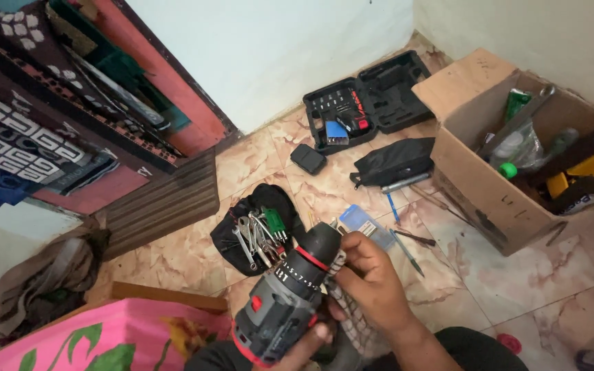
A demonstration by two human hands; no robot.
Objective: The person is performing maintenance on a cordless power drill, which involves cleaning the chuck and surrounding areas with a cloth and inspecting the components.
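Soft, even daylight fills the room; shadows are faint, only a dim patch beneath the fingers (352, 257); no harsh glare on the floor (517, 275) beyond them; edges bow slightly from the wide lens; focus is mildly soft throughout.

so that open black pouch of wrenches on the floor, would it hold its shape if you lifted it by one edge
Probably not: the black pouch looks like soft fabric lying slumped open, so it would likely sag. The loose wrenches piled in it could slide out, and they likely make it heavy for its size.

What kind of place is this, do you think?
Probably a room at home used for repairs: a marbled tile floor strewn with an open black plastic drill case, a black pouch of metal wrenches and a cardboard box of tools.
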